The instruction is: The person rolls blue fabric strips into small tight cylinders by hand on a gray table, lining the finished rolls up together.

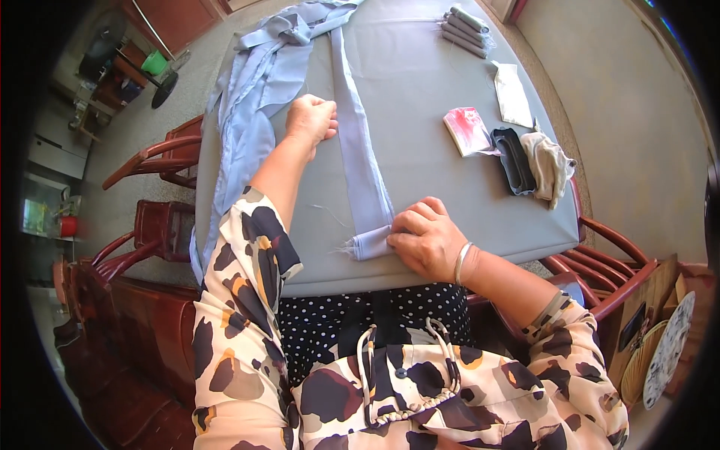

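Note:
A long light-blue fabric strip (pixel 356 142) runs down the grey-covered table, its near end folded over into a flat roll with frayed threads at the left. My right hand (pixel 427 238), with a bangle at the wrist, closes its fingers on the right side of that folded end. Farther up, my left hand (pixel 310 120) is closed in a pinch just left of the strip; whatever its fingers hold, if anything, is hidden. A heap of the same blue cloth (pixel 259 97) lies along the table's left side and hangs over the edge. A loose thread (pixel 328 213) lies between my hands.
Grey fabric rolls (pixel 465 32) are stacked at the far right. Nearer are a white packet (pixel 512 94), a pink-and-white pack (pixel 466 131), a black open pouch (pixel 513 161) and a crumpled beige cloth (pixel 549 166). Wooden chairs (pixel 161 232) flank the table (pixel 420 82).

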`<action>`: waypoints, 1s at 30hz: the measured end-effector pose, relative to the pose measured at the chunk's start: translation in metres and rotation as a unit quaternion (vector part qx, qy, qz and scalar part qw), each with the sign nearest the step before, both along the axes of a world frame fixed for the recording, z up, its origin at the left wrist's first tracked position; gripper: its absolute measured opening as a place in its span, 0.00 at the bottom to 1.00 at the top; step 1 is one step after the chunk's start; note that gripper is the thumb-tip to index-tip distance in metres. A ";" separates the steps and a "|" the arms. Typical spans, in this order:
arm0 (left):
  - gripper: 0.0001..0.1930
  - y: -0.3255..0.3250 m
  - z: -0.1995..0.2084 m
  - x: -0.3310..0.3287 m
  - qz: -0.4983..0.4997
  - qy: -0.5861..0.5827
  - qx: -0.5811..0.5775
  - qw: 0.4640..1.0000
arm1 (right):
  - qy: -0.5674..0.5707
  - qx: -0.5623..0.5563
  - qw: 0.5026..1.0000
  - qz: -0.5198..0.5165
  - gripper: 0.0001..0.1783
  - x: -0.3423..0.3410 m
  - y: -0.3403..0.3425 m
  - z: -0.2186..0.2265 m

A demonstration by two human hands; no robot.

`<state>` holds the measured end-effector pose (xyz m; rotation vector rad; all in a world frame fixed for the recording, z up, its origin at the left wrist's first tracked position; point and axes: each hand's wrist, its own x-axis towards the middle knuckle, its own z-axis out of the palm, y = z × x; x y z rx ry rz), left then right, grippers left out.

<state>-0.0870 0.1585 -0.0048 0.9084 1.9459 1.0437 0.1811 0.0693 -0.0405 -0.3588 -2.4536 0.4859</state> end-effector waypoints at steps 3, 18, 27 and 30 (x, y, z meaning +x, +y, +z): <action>0.14 0.011 -0.002 -0.006 0.037 0.059 0.008 0.998 | -0.008 0.002 1.000 0.010 0.07 0.001 0.002 0.002; 0.09 0.073 -0.004 -0.011 0.045 -0.034 -0.092 0.994 | -0.007 -0.002 1.000 -0.004 0.03 -0.001 -0.001 -0.002; 0.14 0.069 -0.008 -0.019 0.024 0.063 0.012 0.998 | -0.003 -0.019 1.000 0.004 0.03 0.000 0.001 -0.001; 0.19 0.055 -0.016 -0.029 0.043 0.239 0.061 0.968 | -0.008 -0.021 1.000 0.006 0.03 0.001 0.002 0.000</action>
